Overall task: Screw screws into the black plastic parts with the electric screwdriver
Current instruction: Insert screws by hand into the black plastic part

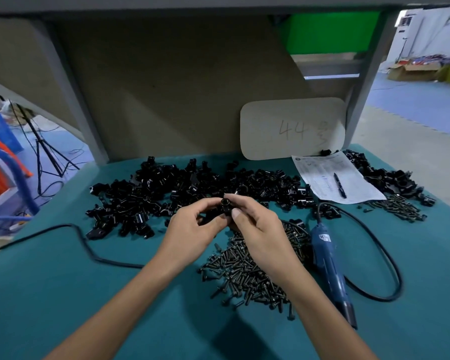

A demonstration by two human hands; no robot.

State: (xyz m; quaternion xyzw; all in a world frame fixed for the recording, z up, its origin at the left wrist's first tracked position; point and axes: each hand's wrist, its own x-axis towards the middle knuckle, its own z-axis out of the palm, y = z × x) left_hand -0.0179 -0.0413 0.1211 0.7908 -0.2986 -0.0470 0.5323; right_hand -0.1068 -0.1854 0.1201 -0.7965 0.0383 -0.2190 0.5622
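Both hands meet above the middle of the teal table (63, 294) around one black plastic part (225, 207). My left hand (192, 227) grips it from the left, and my right hand (255, 224) pinches it from the right with thumb and fingers. A wide heap of black plastic parts (166, 196) lies just behind the hands. A pile of dark screws (247, 271) lies under my right forearm. The blue electric screwdriver (330, 266) lies on the table to the right of that pile, untouched, tip pointing away from me.
The screwdriver's black cable (385, 253) loops right, and another run (70, 229) crosses the left side. A paper sheet with a pen (338, 185), more parts (390, 178) and a small screw pile (400, 207) lie back right. A card marked 44 (294, 128) leans on the rear panel.
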